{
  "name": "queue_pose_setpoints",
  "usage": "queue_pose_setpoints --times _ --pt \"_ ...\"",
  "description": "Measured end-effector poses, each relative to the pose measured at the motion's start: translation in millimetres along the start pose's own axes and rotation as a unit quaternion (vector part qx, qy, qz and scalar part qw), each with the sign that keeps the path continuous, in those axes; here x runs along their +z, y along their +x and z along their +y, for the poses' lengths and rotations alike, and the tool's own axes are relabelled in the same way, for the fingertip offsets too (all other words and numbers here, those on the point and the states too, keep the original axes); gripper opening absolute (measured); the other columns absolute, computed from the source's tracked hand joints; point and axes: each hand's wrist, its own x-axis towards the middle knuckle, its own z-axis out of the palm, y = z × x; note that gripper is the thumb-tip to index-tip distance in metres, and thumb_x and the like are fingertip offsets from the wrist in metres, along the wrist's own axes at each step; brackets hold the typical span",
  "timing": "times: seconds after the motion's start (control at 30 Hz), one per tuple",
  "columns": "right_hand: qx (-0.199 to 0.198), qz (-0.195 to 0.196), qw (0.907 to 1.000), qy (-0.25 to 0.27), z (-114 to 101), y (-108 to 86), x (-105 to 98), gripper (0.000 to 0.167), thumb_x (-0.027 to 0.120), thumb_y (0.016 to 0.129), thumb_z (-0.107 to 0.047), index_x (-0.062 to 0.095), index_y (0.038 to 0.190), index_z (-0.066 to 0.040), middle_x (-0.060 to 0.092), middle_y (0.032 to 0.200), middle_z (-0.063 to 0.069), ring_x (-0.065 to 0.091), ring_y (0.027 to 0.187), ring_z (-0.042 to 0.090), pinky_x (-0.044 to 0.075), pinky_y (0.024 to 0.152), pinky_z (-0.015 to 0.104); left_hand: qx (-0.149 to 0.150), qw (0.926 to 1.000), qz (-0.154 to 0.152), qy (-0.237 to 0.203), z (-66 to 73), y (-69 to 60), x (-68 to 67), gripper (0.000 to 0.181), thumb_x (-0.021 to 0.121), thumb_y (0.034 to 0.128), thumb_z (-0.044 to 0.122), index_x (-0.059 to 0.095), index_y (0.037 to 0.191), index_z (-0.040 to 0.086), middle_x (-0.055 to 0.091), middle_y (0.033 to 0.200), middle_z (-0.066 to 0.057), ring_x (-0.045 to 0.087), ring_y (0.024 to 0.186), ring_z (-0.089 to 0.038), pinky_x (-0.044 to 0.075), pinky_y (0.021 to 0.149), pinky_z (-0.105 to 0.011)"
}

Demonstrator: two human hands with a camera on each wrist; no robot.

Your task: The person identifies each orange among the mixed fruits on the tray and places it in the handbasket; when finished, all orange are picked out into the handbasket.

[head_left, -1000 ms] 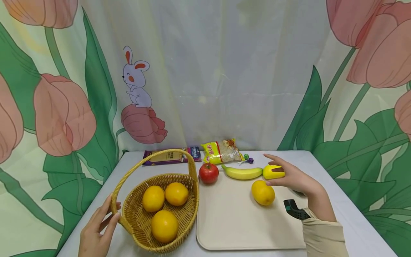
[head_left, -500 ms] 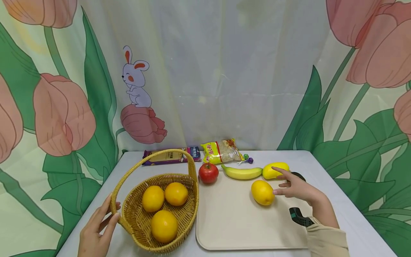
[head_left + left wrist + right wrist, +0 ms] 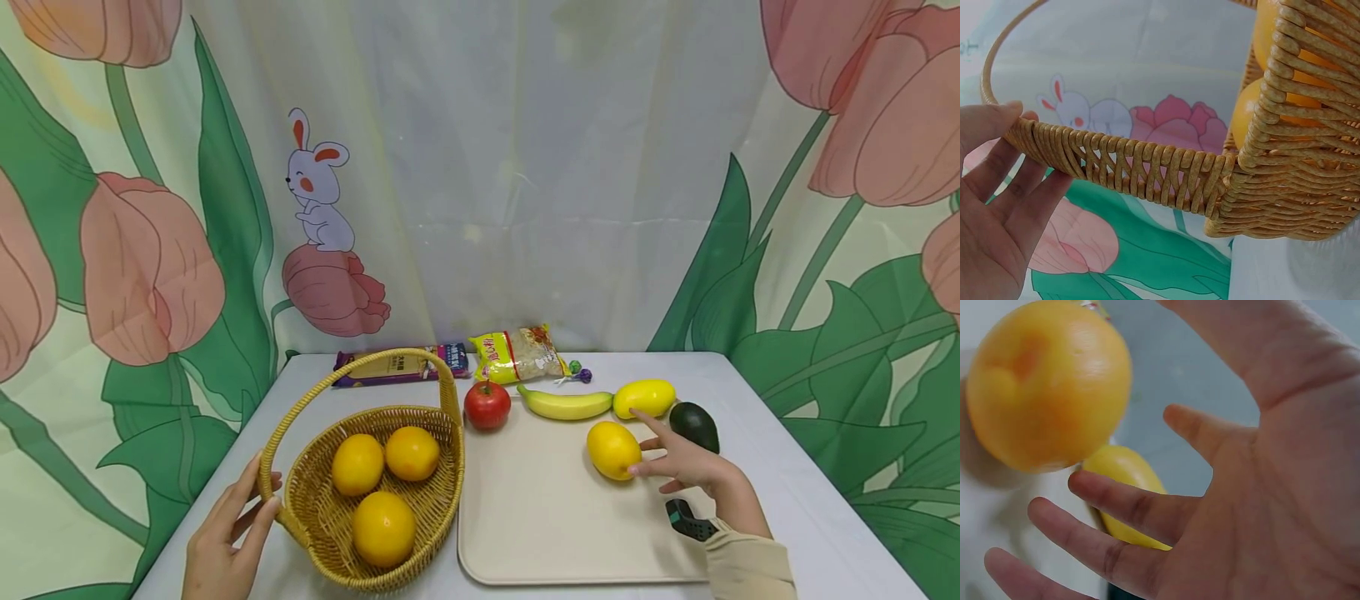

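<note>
My left hand [image 3: 225, 537] pinches one side of the wicker basket's arched handle between thumb and fingers; the left wrist view shows the fingers round the woven handle [image 3: 1141, 164]. In the basket [image 3: 309, 521] lie 3 orange-yellow round fruits [image 3: 384, 529]. My right hand [image 3: 693, 468] hovers over the beige tray [image 3: 555, 533], fingers spread. Its thumb tip lies by the lower right of an orange-yellow oval fruit [image 3: 613, 451]; contact is unclear in the head view. In the right wrist view a gap shows between that fruit [image 3: 1047, 387] and the spread fingers [image 3: 1141, 512].
Along the tray's far edge lie a red apple [image 3: 487, 406], a banana [image 3: 566, 405], a yellow mango-like fruit [image 3: 644, 398] and a dark avocado [image 3: 694, 427]. Behind them are a purple snack pack [image 3: 397, 367], a yellow-and-clear food bag [image 3: 517, 354] and small lollipops [image 3: 581, 373].
My right hand has come down and nearer from above the mango-like fruit to beside the oval fruit, uncovering the avocado. The left hand and basket stay put.
</note>
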Motion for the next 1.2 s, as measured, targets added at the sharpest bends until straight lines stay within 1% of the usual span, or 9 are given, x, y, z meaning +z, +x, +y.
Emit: queue_pose_setpoints --times 0.13,0.27,0.37,0.5,0.67,0.87,1.03,1.1,1.2 --pt "0.012 -0.009 0.9998 0.010 2.9 4.0 5.4 0.103 0.074 0.081 -0.031 0.001 0.153 -0.022 0.023 0.142 0.039 0.056 0.107 0.035 0.061 0.075 0.043 0.001 1.0000 0.002 -0.002 1.1 -0.3 0.2 0.066 0.062 0.0854 -0.006 0.045 0.141 0.025 0.047 0.101 0.035 0.044 0.097 0.025 0.045 0.076 0.007" --pt "0.021 -0.014 0.9995 0.019 4.5 8.1 10.4 0.103 0.075 0.080 -0.030 0.001 0.153 -0.026 0.022 0.141 0.038 0.058 0.102 0.030 0.062 0.072 0.043 0.001 1.0000 0.003 0.000 1.3 -0.4 0.1 0.066 0.063 0.0854 -0.006 0.045 0.141 0.025 0.047 0.101 0.034 0.044 0.096 0.025 0.045 0.076 0.007" --pt "0.024 -0.015 0.9993 0.023 5.3 10.7 13.1 0.104 0.076 0.080 -0.030 0.001 0.153 -0.027 0.020 0.141 0.038 0.059 0.096 0.027 0.062 0.071 0.042 0.000 1.0000 0.003 0.001 1.2 -0.2 0.0 0.066 0.062 0.0856 -0.006 0.045 0.141 0.025 0.047 0.101 0.034 0.045 0.096 0.025 0.045 0.076 0.007" --pt "0.023 -0.019 0.9993 0.022 7.1 14.3 14.9 0.104 0.076 0.080 -0.031 0.002 0.153 -0.026 0.013 0.144 0.037 0.058 0.089 0.024 0.062 0.070 0.040 0.000 1.0000 0.002 0.002 1.2 0.0 -0.4 0.066 0.062 0.0860 -0.005 0.044 0.141 0.025 0.046 0.101 0.034 0.044 0.096 0.025 0.044 0.076 0.007" --pt "0.020 -0.026 0.9991 0.028 9.6 18.9 15.7 0.104 0.076 0.080 -0.029 0.002 0.153 -0.024 0.007 0.148 0.033 0.057 0.086 0.025 0.062 0.071 0.039 0.004 1.0000 0.004 -0.002 0.8 -0.3 -0.1 0.067 0.062 0.0849 -0.008 0.045 0.141 0.024 0.047 0.101 0.034 0.045 0.096 0.025 0.045 0.077 0.006" --pt "0.007 -0.014 0.9994 0.030 9.5 21.7 17.5 0.102 0.076 0.079 -0.028 0.005 0.152 -0.020 0.015 0.142 0.039 0.057 0.082 0.024 0.062 0.068 0.038 0.011 0.9999 0.005 -0.001 -0.1 -1.1 -0.1 0.067 0.062 0.0846 -0.009 0.045 0.141 0.023 0.046 0.102 0.034 0.045 0.097 0.025 0.045 0.078 0.006" --pt "-0.001 0.000 0.9996 0.027 8.0 24.3 18.2 0.098 0.077 0.079 -0.027 0.010 0.150 -0.017 0.017 0.142 0.035 0.056 0.073 0.023 0.060 0.068 0.035 0.012 0.9999 0.004 -0.002 -0.3 -0.8 -0.3 0.066 0.062 0.0844 -0.009 0.046 0.141 0.022 0.047 0.102 0.035 0.045 0.098 0.026 0.045 0.078 0.006" --pt "-0.004 0.006 0.9997 0.024 7.4 25.5 18.2 0.097 0.078 0.078 -0.027 0.013 0.149 -0.016 0.019 0.141 0.034 0.057 0.072 0.023 0.061 0.069 0.035 0.012 0.9999 0.005 -0.002 -0.3 -0.9 -0.3 0.066 0.062 0.0843 -0.009 0.046 0.141 0.021 0.047 0.102 0.035 0.045 0.098 0.026 0.045 0.078 0.006" --pt "-0.009 0.010 0.9998 0.014 6.6 26.5 17.7 0.095 0.078 0.078 -0.027 0.014 0.147 -0.014 0.019 0.142 0.034 0.059 0.074 0.023 0.061 0.071 0.036 0.012 0.9999 0.005 0.000 -0.2 -1.1 -0.4 0.066 0.062 0.0842 -0.009 0.046 0.141 0.021 0.047 0.102 0.035 0.044 0.097 0.026 0.045 0.078 0.006"
